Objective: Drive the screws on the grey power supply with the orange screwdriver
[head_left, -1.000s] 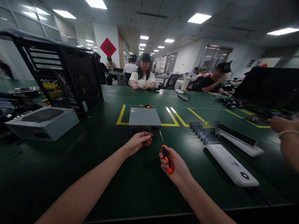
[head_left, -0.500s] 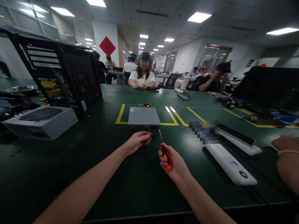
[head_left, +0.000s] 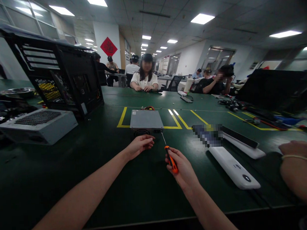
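Observation:
A grey metal power supply box [head_left: 146, 119] lies on the green table [head_left: 69, 166] straight ahead, inside a yellow taped outline. My left hand [head_left: 139, 145] rests just in front of the box, fingers curled and pinched together; what they pinch, if anything, is too small to make out. My right hand [head_left: 180, 168] grips an orange-handled screwdriver [head_left: 170, 157], its thin shaft pointing up toward the box's near right corner.
A second grey power supply [head_left: 38, 125] and a black computer case [head_left: 57, 78] stand at the left. White flat devices [head_left: 233, 165] lie to the right. Another person's hand and forearm [head_left: 298, 166] rest at the far right. People sit across the table.
My right hand has brought the screwdriver slightly forward and left toward the box. The other person's hand at the right has dropped lower onto the table. My left hand has barely moved.

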A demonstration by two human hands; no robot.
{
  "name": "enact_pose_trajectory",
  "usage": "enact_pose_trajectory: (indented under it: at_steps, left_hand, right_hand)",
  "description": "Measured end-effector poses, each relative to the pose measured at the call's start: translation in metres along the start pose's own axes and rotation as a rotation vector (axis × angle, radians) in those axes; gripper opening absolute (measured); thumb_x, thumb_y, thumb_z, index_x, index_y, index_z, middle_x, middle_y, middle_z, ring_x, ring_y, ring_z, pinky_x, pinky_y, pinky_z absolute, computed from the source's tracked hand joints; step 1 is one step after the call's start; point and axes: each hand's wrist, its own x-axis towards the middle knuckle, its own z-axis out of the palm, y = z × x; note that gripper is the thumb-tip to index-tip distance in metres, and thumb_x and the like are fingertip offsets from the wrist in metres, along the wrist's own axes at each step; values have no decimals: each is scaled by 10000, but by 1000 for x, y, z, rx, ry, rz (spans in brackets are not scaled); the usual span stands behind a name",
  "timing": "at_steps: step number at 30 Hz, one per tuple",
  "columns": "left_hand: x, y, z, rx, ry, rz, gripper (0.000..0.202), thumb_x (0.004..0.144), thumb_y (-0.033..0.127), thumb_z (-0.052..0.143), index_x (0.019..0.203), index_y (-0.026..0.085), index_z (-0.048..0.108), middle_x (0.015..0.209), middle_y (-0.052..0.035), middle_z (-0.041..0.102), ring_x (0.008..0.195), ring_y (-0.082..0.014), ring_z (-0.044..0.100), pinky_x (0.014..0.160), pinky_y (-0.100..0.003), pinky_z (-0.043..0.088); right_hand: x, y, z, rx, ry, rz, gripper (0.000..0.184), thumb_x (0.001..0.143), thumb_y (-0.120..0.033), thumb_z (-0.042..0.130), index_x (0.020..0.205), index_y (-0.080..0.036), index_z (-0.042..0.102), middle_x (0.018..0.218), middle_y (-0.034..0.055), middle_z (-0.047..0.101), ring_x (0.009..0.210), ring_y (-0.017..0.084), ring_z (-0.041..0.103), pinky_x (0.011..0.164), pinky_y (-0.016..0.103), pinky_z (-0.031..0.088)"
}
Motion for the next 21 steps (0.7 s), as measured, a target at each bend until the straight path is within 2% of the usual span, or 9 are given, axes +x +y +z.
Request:
enact_pose_trajectory:
  at_steps: [4, 8, 10, 12, 15, 17, 19, 21]
  left_hand:
    - [0, 0, 0, 3, -5, 6, 192, 751, 197, 621, 925, 118, 608, 793, -31, 585, 662, -60, 545, 650, -191, 426]
    - [-1, 0, -1, 21, -5, 5, 205, 741, 200, 628, 928, 119, 607, 801, -35, 583, 677, -68, 540, 670, -207, 424]
    - [-1, 1, -1, 32, -13, 9, 212, 738, 202, 629, 931, 121, 606, 806, -35, 581, 686, -71, 538, 679, -210, 422]
    - [-2, 1, 0, 46, -17, 10, 212, 737, 209, 627, 930, 123, 606, 807, -33, 580, 693, -72, 537, 687, -212, 420]
    - [-1, 1, 1, 77, -7, 9, 220, 729, 225, 634, 924, 129, 606, 803, -30, 579, 690, -73, 533, 683, -214, 416]
    - [-1, 0, 2, 124, 2, 28, 237, 727, 242, 633, 935, 133, 599, 807, -31, 580, 695, -80, 534, 681, -221, 417]
    - [-2, -2, 2, 236, 16, 97, 251, 735, 261, 616, 951, 137, 586, 811, -34, 583, 709, -99, 539, 678, -235, 420]
    - [-4, -4, 4, 449, 56, 236, 238, 750, 278, 591, 949, 148, 579, 803, -36, 584, 718, -122, 537, 669, -248, 419]
  right_hand:
    - [-4, -6, -1, -102, 100, -180, 225, 626, -178, 690, 809, -186, 559, 687, -28, 582, 566, 78, 549, 391, 137, 429]
    - [-5, -14, -4, -131, 49, -266, 178, 670, -193, 624, 839, -171, 575, 813, 8, 624, 710, 115, 607, 618, 222, 539]
    - [-5, -18, -8, -193, 20, -375, 216, 682, -205, 620, 886, -178, 555, 853, 9, 618, 785, 132, 617, 730, 275, 536]
    - [-5, -23, -11, -331, 18, -533, 270, 699, -227, 625, 949, -187, 530, 916, 21, 609, 840, 146, 613, 773, 308, 518]
    - [-7, -30, -11, -586, 80, -788, 309, 723, -265, 625, 1005, -191, 525, 1038, 61, 594, 883, 166, 597, 761, 326, 498]
    - [-8, -31, -8, -709, 109, -917, 330, 733, -282, 621, 1034, -199, 514, 1019, 62, 614, 856, 172, 600, 722, 317, 484]
    - [-5, -30, -4, -821, 101, -1012, 327, 751, -298, 605, 1047, -216, 494, 956, 46, 634, 802, 172, 609, 674, 301, 470]
    - [2, -28, -3, -973, 74, -1135, 267, 770, -301, 580, 1010, -222, 496, 937, 49, 626, 782, 175, 607, 626, 285, 453]
